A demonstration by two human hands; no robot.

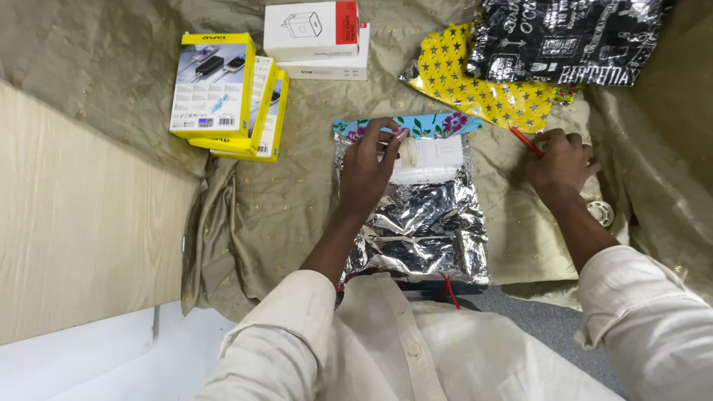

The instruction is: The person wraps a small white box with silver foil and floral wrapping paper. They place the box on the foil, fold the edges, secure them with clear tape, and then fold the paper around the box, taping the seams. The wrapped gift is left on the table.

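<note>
Biggest thing under me is the olive-gold cloth [260,223] spread over the wooden table [74,223], a soft bed so nothing slides. On it, right in front of my chest, lies the silver wrapping sheet [423,230], shiny side up, its far edge folded to show a floral print. Beyond it to the right, the black lettered foil [564,37] overlaps the yellow star paper [475,85], parked out of my way. To the far left, the yellow boxes [223,96] are stacked, the white boxes [316,37] just beside them.

Now my left hand [368,171]: fingers curled down and pressed on the white box [431,160] sitting at the sheet's far end, pinning it and the fold in place. My right hand [561,163] rests on the cloth, well apart, fingers closed around a red-handled tool [525,141]; what kind, I can't tell. Smallest, a tape roll [600,213] just beside that wrist.
</note>
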